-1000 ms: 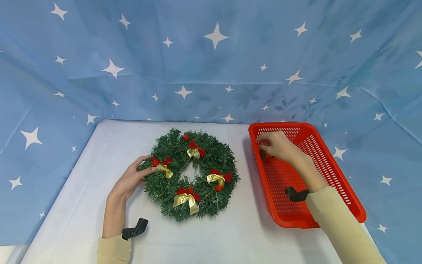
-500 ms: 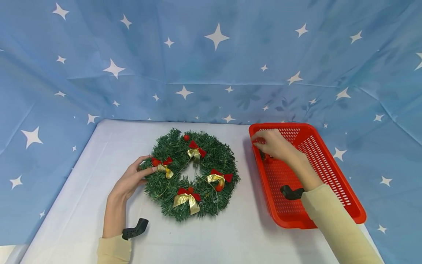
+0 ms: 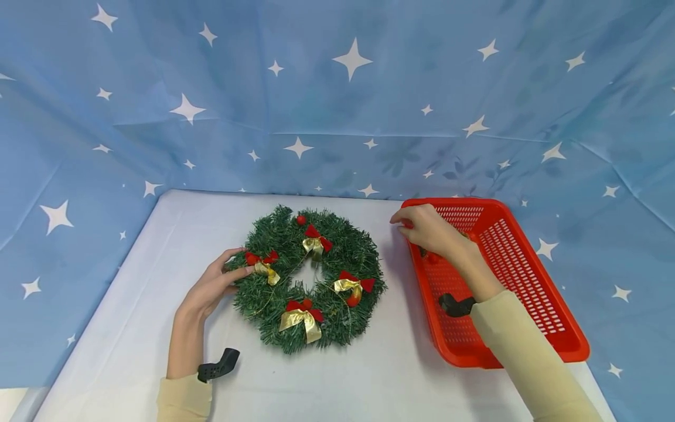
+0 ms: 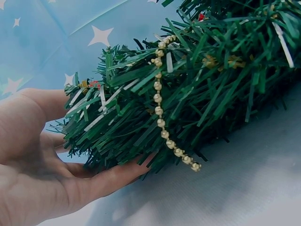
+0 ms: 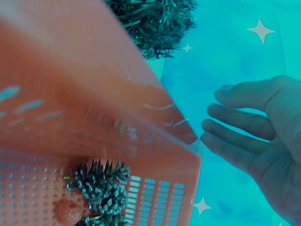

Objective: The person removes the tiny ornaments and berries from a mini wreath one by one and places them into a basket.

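A green Christmas wreath (image 3: 348,237) lies on the white table, trimmed with several red-and-gold bows (image 3: 299,321) and small red balls. My left hand (image 3: 210,287) grips its left side, fingers and thumb around the edge. A string of gold beads (image 4: 159,110) hangs from the wreath close by in the left wrist view. My right hand (image 3: 433,231) is over the left rim of a red plastic basket (image 3: 545,275), holding nothing; its fingers extend loosely in the right wrist view. Frosted pinecones (image 5: 101,186) and a reddish ball (image 5: 68,211) lie inside the basket.
The white tabletop (image 3: 337,387) has the wreath in its middle and the basket along its right side. A blue cloth (image 3: 316,88) with white stars hangs behind and at both sides. Each wrist wears a black camera mount (image 3: 218,366).
My right hand has moved left from inside the basket to over its left rim. The left hand keeps its grip, and the wreath stays where it was.
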`<state>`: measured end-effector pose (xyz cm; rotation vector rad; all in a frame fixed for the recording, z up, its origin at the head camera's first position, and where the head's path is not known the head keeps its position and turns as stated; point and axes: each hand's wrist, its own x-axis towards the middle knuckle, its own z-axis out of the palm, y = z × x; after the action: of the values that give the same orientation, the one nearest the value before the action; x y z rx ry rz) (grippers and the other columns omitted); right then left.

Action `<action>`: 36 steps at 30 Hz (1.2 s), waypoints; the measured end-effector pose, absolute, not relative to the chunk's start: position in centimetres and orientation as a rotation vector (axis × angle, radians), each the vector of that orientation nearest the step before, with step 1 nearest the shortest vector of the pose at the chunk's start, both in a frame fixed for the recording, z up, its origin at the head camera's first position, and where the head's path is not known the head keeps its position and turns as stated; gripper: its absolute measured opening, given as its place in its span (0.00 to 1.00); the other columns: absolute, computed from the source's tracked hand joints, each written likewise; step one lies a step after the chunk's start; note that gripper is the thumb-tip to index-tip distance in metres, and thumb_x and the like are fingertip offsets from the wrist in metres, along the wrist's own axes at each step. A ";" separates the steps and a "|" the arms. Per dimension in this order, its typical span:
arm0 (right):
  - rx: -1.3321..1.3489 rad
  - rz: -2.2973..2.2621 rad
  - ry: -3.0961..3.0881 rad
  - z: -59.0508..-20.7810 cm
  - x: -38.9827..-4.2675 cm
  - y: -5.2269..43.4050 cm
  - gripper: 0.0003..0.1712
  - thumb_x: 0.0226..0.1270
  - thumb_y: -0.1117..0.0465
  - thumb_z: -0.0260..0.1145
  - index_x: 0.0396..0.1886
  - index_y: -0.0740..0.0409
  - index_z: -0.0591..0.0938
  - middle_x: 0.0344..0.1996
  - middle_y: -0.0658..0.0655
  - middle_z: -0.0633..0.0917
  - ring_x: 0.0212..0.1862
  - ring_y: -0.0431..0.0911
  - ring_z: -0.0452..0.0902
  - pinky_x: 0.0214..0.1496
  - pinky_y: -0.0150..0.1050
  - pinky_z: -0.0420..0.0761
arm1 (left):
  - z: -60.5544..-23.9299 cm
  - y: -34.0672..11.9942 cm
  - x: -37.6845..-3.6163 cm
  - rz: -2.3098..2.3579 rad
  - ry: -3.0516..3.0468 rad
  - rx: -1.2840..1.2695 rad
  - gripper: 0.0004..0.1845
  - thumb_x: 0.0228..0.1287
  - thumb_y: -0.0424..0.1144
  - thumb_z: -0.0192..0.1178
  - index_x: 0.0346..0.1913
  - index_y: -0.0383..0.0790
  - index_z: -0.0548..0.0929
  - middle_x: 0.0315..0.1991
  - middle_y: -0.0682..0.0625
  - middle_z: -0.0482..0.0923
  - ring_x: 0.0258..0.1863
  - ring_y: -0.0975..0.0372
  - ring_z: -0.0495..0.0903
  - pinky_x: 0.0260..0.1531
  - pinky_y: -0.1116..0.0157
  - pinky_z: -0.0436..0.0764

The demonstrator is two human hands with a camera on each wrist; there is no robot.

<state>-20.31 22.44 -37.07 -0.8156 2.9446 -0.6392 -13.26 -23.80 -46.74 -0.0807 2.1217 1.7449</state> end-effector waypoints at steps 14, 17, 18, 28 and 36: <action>-0.916 -0.698 2.900 -37.2 -21.3 20.2 0.11 0.67 0.72 0.67 0.47 0.67 0.89 0.45 0.63 0.90 0.47 0.58 0.87 0.52 0.52 0.84 | -46.9 -23.7 -13.4 1.756 2.121 -0.071 0.42 0.75 0.46 0.63 0.82 0.43 0.53 0.81 0.32 0.37 0.73 0.40 0.61 0.59 0.47 0.74; -0.928 -0.709 2.884 -37.1 -21.4 19.6 0.11 0.68 0.72 0.68 0.47 0.67 0.88 0.46 0.64 0.90 0.47 0.58 0.87 0.52 0.52 0.85 | -46.9 -23.7 -13.4 1.754 2.125 -0.072 0.41 0.75 0.45 0.63 0.82 0.43 0.53 0.81 0.32 0.38 0.71 0.42 0.64 0.53 0.55 0.77; -0.932 -0.712 2.880 -37.1 -21.5 19.4 0.11 0.68 0.72 0.68 0.48 0.67 0.88 0.46 0.64 0.90 0.48 0.58 0.87 0.52 0.52 0.85 | -46.9 -23.7 -13.4 1.753 2.126 -0.074 0.41 0.75 0.45 0.63 0.82 0.43 0.53 0.81 0.32 0.38 0.71 0.42 0.64 0.52 0.56 0.77; -0.980 -0.740 2.845 -37.1 -21.9 17.5 0.12 0.69 0.70 0.68 0.50 0.66 0.88 0.48 0.64 0.90 0.48 0.57 0.87 0.53 0.52 0.85 | -46.8 -23.5 -13.5 1.745 2.141 -0.073 0.41 0.75 0.46 0.63 0.82 0.44 0.54 0.81 0.34 0.41 0.71 0.41 0.63 0.51 0.57 0.77; -0.995 -0.777 2.800 -37.2 -22.1 15.9 0.13 0.70 0.69 0.67 0.52 0.66 0.87 0.49 0.64 0.89 0.50 0.57 0.86 0.55 0.52 0.83 | -46.6 -23.6 -13.2 1.728 2.149 -0.079 0.42 0.75 0.46 0.62 0.83 0.43 0.52 0.82 0.34 0.39 0.75 0.39 0.59 0.58 0.50 0.74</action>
<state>-22.05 15.86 -37.18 -0.9955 2.7996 -0.7769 -13.20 -23.64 -46.60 -0.0790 2.1494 1.7281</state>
